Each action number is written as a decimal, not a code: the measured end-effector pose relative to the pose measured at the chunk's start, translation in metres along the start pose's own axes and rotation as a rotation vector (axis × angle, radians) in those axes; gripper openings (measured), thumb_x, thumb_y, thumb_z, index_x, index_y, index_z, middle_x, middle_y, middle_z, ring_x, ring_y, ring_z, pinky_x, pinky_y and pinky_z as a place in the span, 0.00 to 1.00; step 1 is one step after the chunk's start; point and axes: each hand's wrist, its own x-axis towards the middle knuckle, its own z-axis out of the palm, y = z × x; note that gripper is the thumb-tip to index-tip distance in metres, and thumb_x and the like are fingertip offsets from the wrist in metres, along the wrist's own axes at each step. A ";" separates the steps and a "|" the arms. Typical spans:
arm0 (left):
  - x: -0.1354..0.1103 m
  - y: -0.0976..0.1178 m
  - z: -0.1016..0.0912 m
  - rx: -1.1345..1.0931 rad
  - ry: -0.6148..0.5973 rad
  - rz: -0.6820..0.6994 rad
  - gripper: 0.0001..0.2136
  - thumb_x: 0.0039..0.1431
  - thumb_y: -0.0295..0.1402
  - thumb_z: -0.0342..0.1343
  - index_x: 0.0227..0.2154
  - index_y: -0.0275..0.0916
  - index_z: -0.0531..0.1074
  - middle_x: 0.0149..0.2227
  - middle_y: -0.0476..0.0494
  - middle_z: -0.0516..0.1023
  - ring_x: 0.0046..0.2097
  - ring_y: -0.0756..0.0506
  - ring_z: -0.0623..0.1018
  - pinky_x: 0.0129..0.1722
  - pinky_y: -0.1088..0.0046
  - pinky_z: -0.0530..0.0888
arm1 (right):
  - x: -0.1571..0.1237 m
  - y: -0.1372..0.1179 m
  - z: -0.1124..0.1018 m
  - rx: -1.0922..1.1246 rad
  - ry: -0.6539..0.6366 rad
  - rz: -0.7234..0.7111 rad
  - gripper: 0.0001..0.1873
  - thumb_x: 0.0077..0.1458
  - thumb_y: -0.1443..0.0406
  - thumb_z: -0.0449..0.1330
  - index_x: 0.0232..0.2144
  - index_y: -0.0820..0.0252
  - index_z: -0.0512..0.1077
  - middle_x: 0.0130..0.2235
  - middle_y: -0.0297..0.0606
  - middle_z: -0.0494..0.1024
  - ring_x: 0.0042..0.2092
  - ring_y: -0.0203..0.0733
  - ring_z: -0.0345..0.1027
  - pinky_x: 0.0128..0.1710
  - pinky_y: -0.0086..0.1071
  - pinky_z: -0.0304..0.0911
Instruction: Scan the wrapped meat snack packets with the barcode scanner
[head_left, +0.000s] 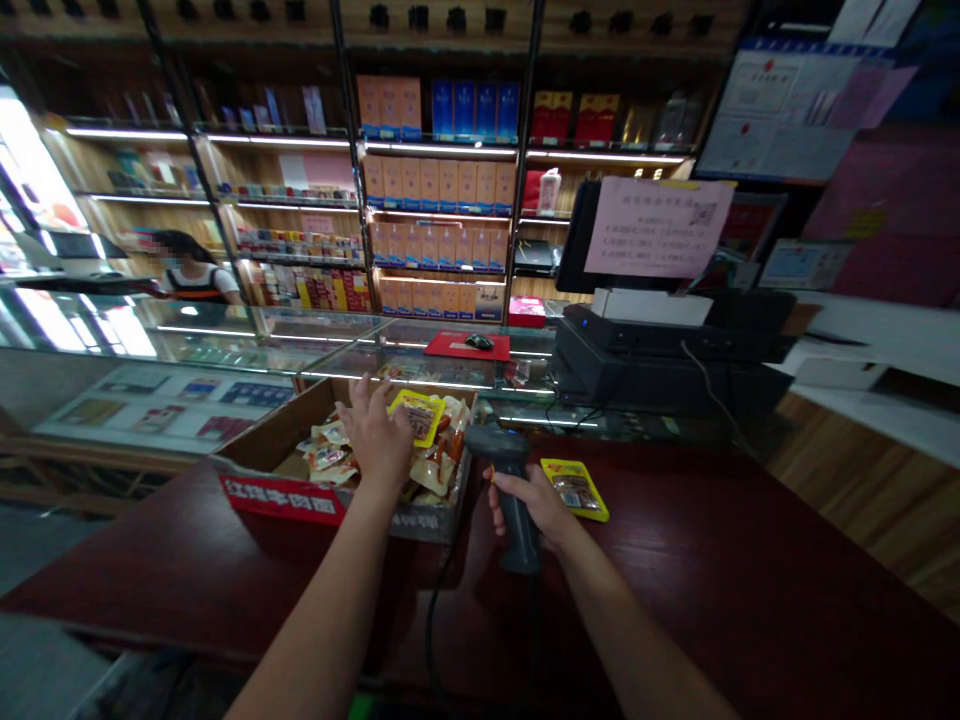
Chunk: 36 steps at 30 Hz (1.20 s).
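Note:
My left hand [377, 435] is over a cardboard box [281, 460], its fingers stretched out and apart. Just right of those fingers lies a yellow-edged food packet [427, 418], on top of several cream-coloured packaged snacks [431, 478]; whether my thumb touches it I cannot tell. In my right hand [541, 503] is a dark barcode scanner [517, 530], gripped by the handle with the head up and turned toward the box. A second yellow-edged packet [576, 490] lies flat on the dark red table [675, 560], just beyond my right hand.
A cable [431, 625] hangs from the scanner across the table. Behind the table stands a glass counter [360, 350] with a mouse [478, 342] on a red mat [442, 345]. A monitor [577, 240] and black till equipment [645, 345] stand right. A person [196, 275] is behind the left counter.

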 end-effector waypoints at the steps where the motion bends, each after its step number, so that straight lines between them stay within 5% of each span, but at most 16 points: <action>1: -0.002 0.008 -0.001 -0.063 0.031 0.026 0.13 0.54 0.29 0.49 0.43 0.37 0.68 0.58 0.34 0.60 0.63 0.38 0.54 0.60 0.51 0.49 | -0.003 0.000 -0.007 0.003 0.027 -0.002 0.18 0.39 0.57 0.65 0.29 0.63 0.69 0.18 0.31 0.73 0.16 0.34 0.65 0.14 0.26 0.63; 4: -0.017 0.040 0.002 -0.304 0.040 0.125 0.12 0.55 0.29 0.49 0.42 0.37 0.67 0.56 0.35 0.62 0.60 0.41 0.60 0.58 0.58 0.58 | -0.013 0.001 -0.034 0.005 0.126 -0.010 0.19 0.39 0.57 0.66 0.31 0.63 0.70 0.19 0.30 0.73 0.17 0.34 0.66 0.14 0.27 0.64; 6: -0.035 0.064 0.012 -0.448 -0.077 0.183 0.10 0.55 0.29 0.49 0.41 0.38 0.67 0.53 0.37 0.65 0.56 0.43 0.65 0.55 0.62 0.63 | -0.020 0.002 -0.057 0.012 0.202 -0.025 0.19 0.38 0.57 0.67 0.31 0.63 0.70 0.19 0.31 0.73 0.17 0.34 0.66 0.14 0.27 0.65; 9: -0.071 0.095 0.038 -0.505 -0.468 0.207 0.09 0.54 0.31 0.50 0.38 0.37 0.69 0.47 0.38 0.69 0.49 0.45 0.71 0.49 0.67 0.67 | -0.032 0.006 -0.095 0.024 0.342 -0.060 0.17 0.38 0.58 0.67 0.29 0.65 0.71 0.19 0.33 0.74 0.16 0.35 0.66 0.14 0.28 0.66; 12: -0.108 0.119 0.069 -0.246 -0.859 0.132 0.15 0.54 0.40 0.51 0.37 0.32 0.71 0.45 0.31 0.71 0.47 0.40 0.72 0.47 0.65 0.68 | -0.043 0.011 -0.127 0.063 0.461 -0.110 0.16 0.39 0.60 0.67 0.29 0.64 0.72 0.19 0.31 0.74 0.16 0.34 0.66 0.14 0.28 0.66; 15: -0.136 0.134 0.097 -0.011 -1.011 0.062 0.29 0.51 0.53 0.48 0.42 0.27 0.71 0.51 0.22 0.66 0.53 0.31 0.68 0.49 0.57 0.65 | -0.050 0.016 -0.145 0.091 0.511 -0.140 0.16 0.39 0.59 0.67 0.30 0.62 0.71 0.19 0.29 0.73 0.16 0.33 0.66 0.15 0.27 0.67; 20: -0.156 0.142 0.124 0.072 -1.038 0.053 0.35 0.45 0.54 0.53 0.49 0.29 0.66 0.59 0.22 0.57 0.61 0.28 0.55 0.55 0.47 0.53 | -0.053 0.024 -0.151 0.103 0.527 -0.156 0.17 0.38 0.58 0.67 0.30 0.63 0.71 0.19 0.30 0.73 0.16 0.34 0.66 0.15 0.28 0.67; 26: -0.152 0.131 0.132 -0.172 -1.024 -0.050 0.18 0.43 0.38 0.61 0.37 0.35 0.68 0.41 0.32 0.73 0.47 0.36 0.73 0.44 0.62 0.67 | -0.053 0.022 -0.148 0.098 0.504 -0.180 0.19 0.38 0.57 0.67 0.31 0.64 0.71 0.19 0.31 0.74 0.16 0.34 0.65 0.14 0.28 0.66; 30: -0.147 0.114 0.143 -0.585 -0.938 -0.398 0.09 0.47 0.29 0.57 0.31 0.38 0.63 0.31 0.44 0.73 0.36 0.45 0.75 0.38 0.67 0.71 | -0.054 0.023 -0.147 0.094 0.475 -0.177 0.19 0.39 0.58 0.67 0.33 0.63 0.70 0.20 0.30 0.73 0.17 0.34 0.66 0.15 0.28 0.66; 34: -0.143 0.100 0.154 -1.127 -0.853 -0.925 0.09 0.52 0.33 0.55 0.32 0.39 0.60 0.31 0.47 0.72 0.31 0.49 0.75 0.31 0.69 0.74 | -0.055 0.025 -0.146 0.065 0.411 -0.122 0.19 0.40 0.57 0.66 0.33 0.62 0.70 0.20 0.30 0.73 0.17 0.33 0.65 0.16 0.28 0.65; 36: -0.142 0.098 0.156 -1.274 -0.842 -1.035 0.09 0.51 0.33 0.55 0.33 0.38 0.61 0.32 0.46 0.73 0.31 0.50 0.76 0.30 0.69 0.75 | -0.056 0.027 -0.144 0.039 0.359 -0.080 0.19 0.40 0.56 0.66 0.33 0.62 0.70 0.20 0.30 0.73 0.17 0.33 0.65 0.16 0.28 0.65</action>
